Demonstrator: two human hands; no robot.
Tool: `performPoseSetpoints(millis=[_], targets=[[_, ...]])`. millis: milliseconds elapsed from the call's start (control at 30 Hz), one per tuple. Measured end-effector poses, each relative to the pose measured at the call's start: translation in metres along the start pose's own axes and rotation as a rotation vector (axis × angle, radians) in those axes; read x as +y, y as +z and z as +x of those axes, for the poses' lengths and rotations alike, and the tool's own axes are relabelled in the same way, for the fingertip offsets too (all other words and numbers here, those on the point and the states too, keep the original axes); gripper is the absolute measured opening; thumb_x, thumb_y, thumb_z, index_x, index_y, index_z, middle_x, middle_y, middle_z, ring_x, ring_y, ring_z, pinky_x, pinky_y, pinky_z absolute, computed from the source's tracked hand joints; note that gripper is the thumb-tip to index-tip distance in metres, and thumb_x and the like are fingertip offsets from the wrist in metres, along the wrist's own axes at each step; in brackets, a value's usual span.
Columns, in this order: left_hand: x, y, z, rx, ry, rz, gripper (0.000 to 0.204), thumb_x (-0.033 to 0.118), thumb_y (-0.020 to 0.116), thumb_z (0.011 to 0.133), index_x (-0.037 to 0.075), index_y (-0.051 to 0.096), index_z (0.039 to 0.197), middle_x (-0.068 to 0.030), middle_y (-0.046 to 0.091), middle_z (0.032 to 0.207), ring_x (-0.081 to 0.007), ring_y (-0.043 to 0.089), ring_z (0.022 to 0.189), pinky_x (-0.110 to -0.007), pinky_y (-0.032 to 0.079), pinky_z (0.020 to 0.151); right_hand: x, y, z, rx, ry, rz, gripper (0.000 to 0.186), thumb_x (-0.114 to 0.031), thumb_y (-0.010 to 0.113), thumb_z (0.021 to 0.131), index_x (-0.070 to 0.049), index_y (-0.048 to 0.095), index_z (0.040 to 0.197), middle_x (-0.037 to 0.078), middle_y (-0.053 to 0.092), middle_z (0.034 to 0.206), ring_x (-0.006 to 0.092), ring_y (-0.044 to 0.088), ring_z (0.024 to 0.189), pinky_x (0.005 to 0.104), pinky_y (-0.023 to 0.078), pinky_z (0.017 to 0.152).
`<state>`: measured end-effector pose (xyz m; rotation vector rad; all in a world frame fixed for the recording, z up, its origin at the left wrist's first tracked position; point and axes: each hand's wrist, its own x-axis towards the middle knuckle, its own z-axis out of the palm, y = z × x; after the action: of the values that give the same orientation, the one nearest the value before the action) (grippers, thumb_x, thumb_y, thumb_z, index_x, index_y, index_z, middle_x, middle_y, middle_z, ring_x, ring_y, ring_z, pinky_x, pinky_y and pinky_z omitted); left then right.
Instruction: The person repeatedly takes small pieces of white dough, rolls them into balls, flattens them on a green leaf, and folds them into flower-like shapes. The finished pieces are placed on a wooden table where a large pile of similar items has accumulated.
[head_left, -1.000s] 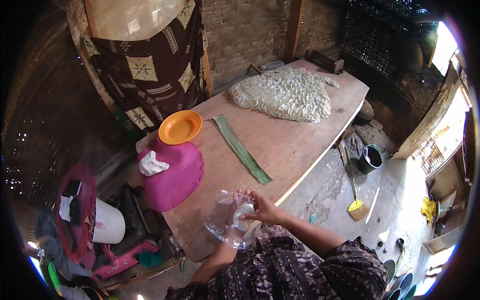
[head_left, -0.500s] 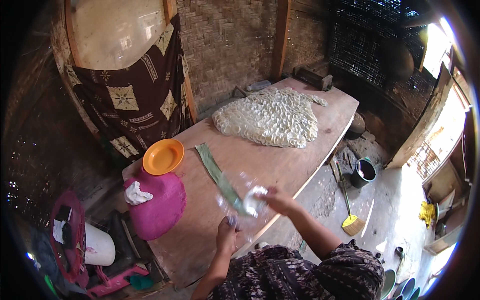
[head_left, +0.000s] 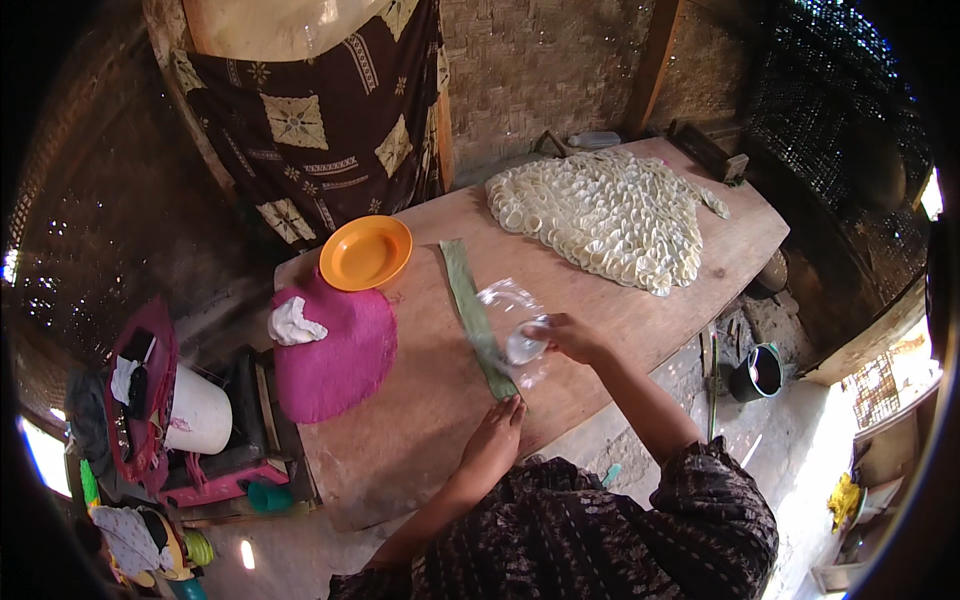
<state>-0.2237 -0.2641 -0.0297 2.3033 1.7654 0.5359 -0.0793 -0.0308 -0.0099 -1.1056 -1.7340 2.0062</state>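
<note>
A long green leaf strip (head_left: 470,310) lies on the wooden table in front of me. Its near end is under the fingertips of my left hand (head_left: 494,436), whose fingers are stretched out against the tabletop. Pinched in my right hand (head_left: 568,338) is a clear plastic sheet (head_left: 508,294) with a round, see-through part, partly blurred; whether that part is a separate thing I cannot tell. The plastic hangs just over the strip's right side. Farther off, many thin, pale round discs (head_left: 600,215) lie spread in an overlapping heap.
An orange bowl (head_left: 366,253) stands at the table's left edge, beside a magenta mat (head_left: 345,365) bearing a crumpled white cloth (head_left: 295,322). A white bucket (head_left: 198,410) is at the left. On the floor to the right stands a dark bucket (head_left: 757,372). A wooden block (head_left: 700,150) sits at the table's far end.
My left hand has left the plastic and come down at the leaf strip's near end. My right hand keeps the plastic beside the strip. The whole view has shifted.
</note>
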Motion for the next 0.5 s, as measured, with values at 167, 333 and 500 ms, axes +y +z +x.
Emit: performPoseSetpoints(millis=[167,333,500], targets=[[-0.001,0.011,0.001,-0.039,0.025,0.056,0.062,0.040,0.056,0.092,-0.008,0.047,0.131,-0.0248,0.046,0.139,-0.0358,0.047,0.127,-0.042,0.034,0.110,-0.007,0.046,0.028,0.035,-0.259,-0.691,0.040,-0.035,0.080,0.077,-0.005,0.070,0.100,0.014,0.071,0.089,0.0300,0.068,0.085,0.0378,0.053,0.071],[0.003,0.002,0.002,-0.061,-0.015,-0.005,0.062,0.042,0.054,0.094,-0.008,0.048,0.130,-0.0245,0.051,0.134,-0.0337,0.048,0.126,-0.041,0.034,0.109,-0.012,0.062,0.015,0.051,-0.380,-1.293,0.066,-0.052,0.078,0.068,-0.012,0.059,0.117,0.014,0.063,0.104,0.0351,0.067,0.090,0.0470,0.047,0.083],[-0.001,-0.012,0.007,-0.083,0.047,0.070,0.063,0.042,0.057,0.091,-0.009,0.051,0.127,-0.0235,0.054,0.130,-0.0323,0.053,0.121,-0.040,0.037,0.106,-0.007,0.065,0.006,0.111,-0.479,-1.421,0.085,-0.070,0.075,0.059,-0.016,0.053,0.120,0.012,0.053,0.109,0.0299,0.051,0.104,0.0441,0.038,0.086]])
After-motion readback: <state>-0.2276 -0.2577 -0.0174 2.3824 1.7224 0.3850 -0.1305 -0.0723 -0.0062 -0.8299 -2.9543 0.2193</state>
